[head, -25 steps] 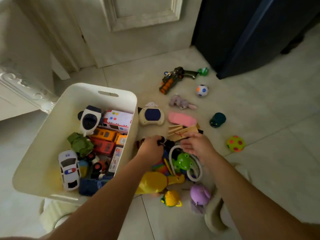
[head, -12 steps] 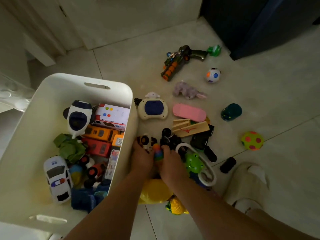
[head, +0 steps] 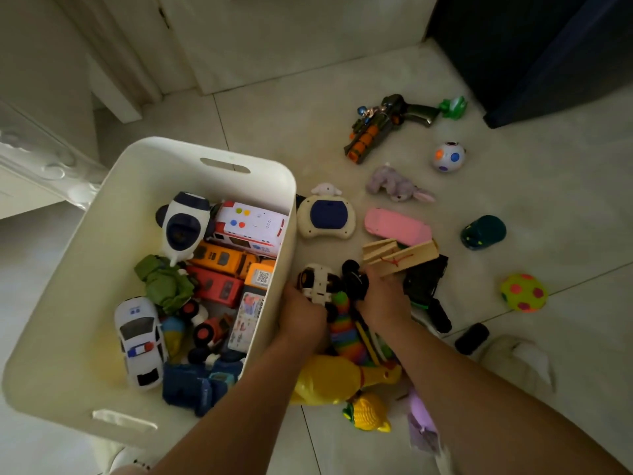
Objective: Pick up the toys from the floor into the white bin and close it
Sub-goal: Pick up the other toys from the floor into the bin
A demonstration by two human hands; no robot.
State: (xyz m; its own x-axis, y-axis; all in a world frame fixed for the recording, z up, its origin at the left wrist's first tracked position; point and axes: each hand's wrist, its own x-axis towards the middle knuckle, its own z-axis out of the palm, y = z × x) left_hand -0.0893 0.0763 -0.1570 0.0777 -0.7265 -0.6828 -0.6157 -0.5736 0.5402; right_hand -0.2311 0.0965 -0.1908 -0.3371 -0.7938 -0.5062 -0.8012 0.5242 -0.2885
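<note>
Pale tiled floor (head: 308,108), a white panelled door (head: 291,36) — a dark cabinet (head: 548,46) at right.

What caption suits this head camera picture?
Both hands gather floor toys beside the half-full white bin.

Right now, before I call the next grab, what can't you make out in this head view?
- Left hand grip: fingers curl into the toy pile, contact hidden.
- Right hand: fingertips buried among small black toys.
- White plastic bin: no lid in view; floor of it covered by toys.
- Purple soft toy: blurred, partly under the right forearm.
- Yellow rubber chicken: crossed by the left forearm.
</note>
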